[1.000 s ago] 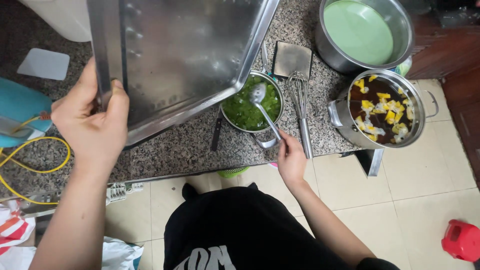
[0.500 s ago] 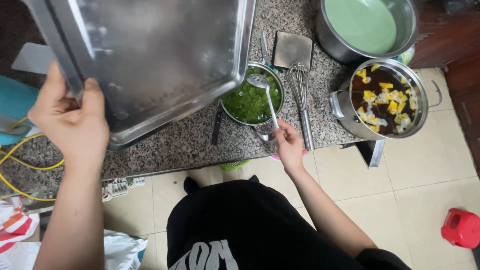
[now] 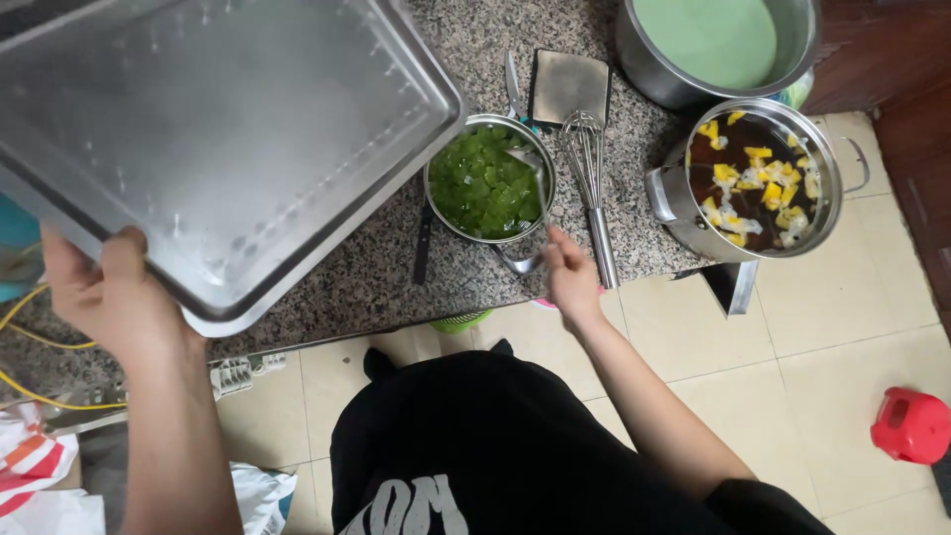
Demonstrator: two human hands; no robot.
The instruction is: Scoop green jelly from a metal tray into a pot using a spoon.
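My left hand (image 3: 104, 297) grips the near edge of a large empty steel tray (image 3: 213, 139) and holds it flat above the left part of the granite counter (image 3: 367, 282). My right hand (image 3: 570, 277) pinches the handle end of a steel ladle (image 3: 530, 213) whose bowl rests in a steel bowl of green jelly cubes (image 3: 485, 183). That bowl sits near the counter's front edge, just right of the tray.
A whisk (image 3: 589, 168) and a flat steel scraper (image 3: 570, 84) lie right of the jelly bowl. A pot of dark liquid with yellow and white pieces (image 3: 758, 178) overhangs the counter's right end. Behind it stands a pot of pale green liquid (image 3: 708, 40). A red object (image 3: 911, 426) sits on the tiled floor.
My left hand has swung the tray lower and further left, flattening it. My right hand stays on the ladle handle at the jelly bowl.
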